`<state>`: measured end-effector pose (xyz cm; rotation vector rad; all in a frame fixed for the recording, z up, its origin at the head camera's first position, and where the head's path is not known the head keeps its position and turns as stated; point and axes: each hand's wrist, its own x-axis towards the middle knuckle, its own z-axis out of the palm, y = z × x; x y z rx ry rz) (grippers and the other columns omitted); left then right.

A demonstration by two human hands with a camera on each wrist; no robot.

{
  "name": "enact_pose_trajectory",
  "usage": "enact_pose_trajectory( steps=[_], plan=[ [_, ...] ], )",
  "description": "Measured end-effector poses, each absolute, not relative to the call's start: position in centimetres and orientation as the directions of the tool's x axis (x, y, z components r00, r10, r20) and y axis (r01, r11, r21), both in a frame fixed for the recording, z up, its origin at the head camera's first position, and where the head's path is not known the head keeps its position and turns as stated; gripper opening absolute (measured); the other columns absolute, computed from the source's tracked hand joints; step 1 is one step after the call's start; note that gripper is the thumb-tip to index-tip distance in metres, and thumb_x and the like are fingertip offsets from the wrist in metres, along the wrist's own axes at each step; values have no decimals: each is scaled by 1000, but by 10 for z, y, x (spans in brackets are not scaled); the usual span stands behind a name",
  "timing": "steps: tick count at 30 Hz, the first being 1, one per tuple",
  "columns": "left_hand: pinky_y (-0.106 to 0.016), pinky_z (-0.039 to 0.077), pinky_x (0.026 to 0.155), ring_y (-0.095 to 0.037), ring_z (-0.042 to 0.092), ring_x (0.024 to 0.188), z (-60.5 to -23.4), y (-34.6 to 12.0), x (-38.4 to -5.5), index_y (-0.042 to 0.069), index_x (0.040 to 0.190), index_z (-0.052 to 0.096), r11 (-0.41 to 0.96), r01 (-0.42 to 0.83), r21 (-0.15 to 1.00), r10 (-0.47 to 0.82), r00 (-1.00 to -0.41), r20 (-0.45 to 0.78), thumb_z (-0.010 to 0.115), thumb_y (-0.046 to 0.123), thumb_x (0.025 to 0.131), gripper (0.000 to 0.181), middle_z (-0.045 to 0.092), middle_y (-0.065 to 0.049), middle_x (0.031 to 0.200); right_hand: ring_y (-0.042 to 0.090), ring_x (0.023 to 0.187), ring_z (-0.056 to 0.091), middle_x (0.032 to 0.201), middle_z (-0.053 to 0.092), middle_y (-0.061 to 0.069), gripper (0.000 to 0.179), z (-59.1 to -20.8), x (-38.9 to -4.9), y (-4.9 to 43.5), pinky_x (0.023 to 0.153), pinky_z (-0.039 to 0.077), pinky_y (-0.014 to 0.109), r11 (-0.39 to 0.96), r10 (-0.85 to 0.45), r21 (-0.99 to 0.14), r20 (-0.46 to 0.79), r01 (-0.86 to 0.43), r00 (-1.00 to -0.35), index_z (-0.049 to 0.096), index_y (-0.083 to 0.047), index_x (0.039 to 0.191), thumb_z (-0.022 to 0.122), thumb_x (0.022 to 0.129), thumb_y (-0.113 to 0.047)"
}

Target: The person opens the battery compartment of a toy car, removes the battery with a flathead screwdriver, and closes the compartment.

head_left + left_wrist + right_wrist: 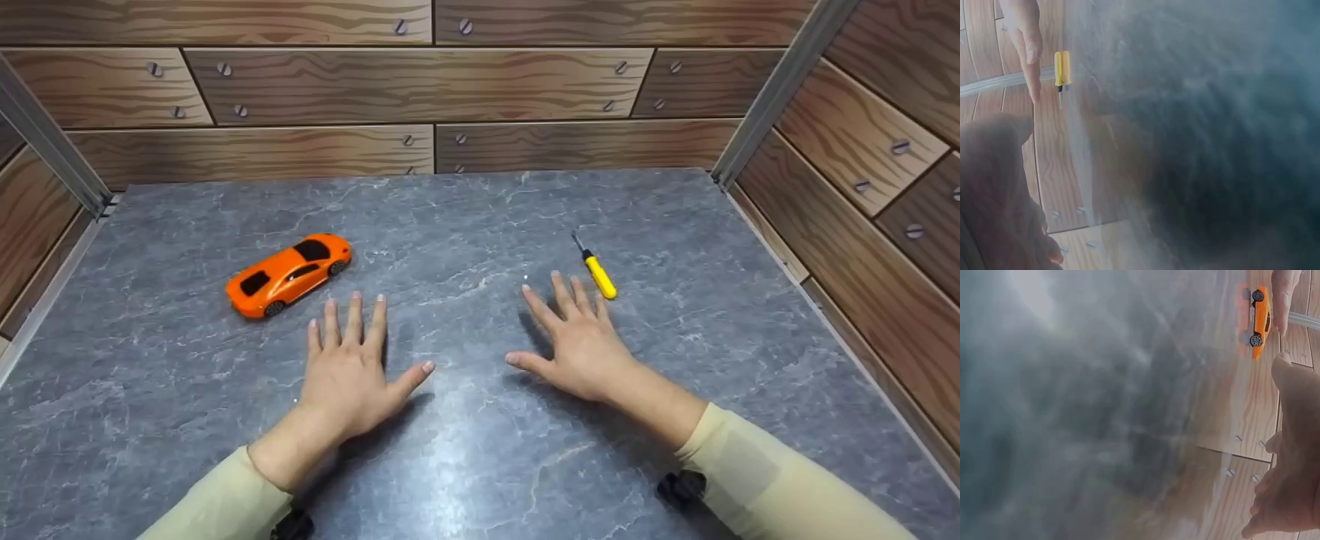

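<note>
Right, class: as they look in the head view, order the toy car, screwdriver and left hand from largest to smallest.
1. Left hand
2. Orange toy car
3. Yellow screwdriver, clearly smallest

Looking straight across the back now, at wood-grain panels (420, 86), long and short, dotted with slotted screw heads (621, 67). Over to both sides, and meeting the same grain beyond grey metal posts (780, 86)! Then down onto a veined grey tabletop (450, 217), shining with bright glare (448, 457) toward the front.
</note>
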<state>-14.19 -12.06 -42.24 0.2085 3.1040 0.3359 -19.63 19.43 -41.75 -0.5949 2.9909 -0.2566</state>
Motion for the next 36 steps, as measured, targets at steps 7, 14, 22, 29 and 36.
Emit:
enact_pose_trajectory(
  steps=[7,14,22,29,36],
  plan=[
    [-74,8,124,-58,7,155,-421,-129,-134,5,170,17,964,147,220,139,-989,50,46,83,95,112,14,-31,171,44,161,1,176,2,20,99,-405,-205,179,125,8,70,891,-427,-187,-34,-414,-904,16,-25,172,50,96,-80],
    [-74,9,123,-60,12,154,-419,-157,-122,3,169,19,967,143,210,126,-988,93,41,85,96,112,16,-31,170,39,161,-1,177,0,16,95,-392,-222,150,127,7,66,851,-485,-237,-13,-468,-875,17,-27,172,48,98,-79],
    [-77,8,121,-62,11,153,-422,-195,-105,-3,167,21,975,60,213,51,-997,51,38,88,94,118,16,-34,169,37,162,1,177,0,12,94,-388,-248,104,128,6,60,808,-552,-254,-11,-532,-834,15,-27,172,45,99,-79],
    [-79,6,119,-67,11,150,-421,-224,-103,-8,165,18,973,6,232,-5,-999,48,43,86,94,120,13,-38,168,34,162,1,177,0,9,91,-389,-268,64,129,4,55,760,-614,-282,-16,-585,-789,14,-28,172,50,101,-72],
    [-79,4,119,-68,5,149,-417,-245,-113,-10,165,12,970,-42,240,-50,-998,29,43,85,95,122,8,-39,168,32,162,1,177,2,5,89,-392,-281,21,129,2,51,722,-663,-292,-30,-628,-748,15,-27,172,50,103,-70]
  ],
)
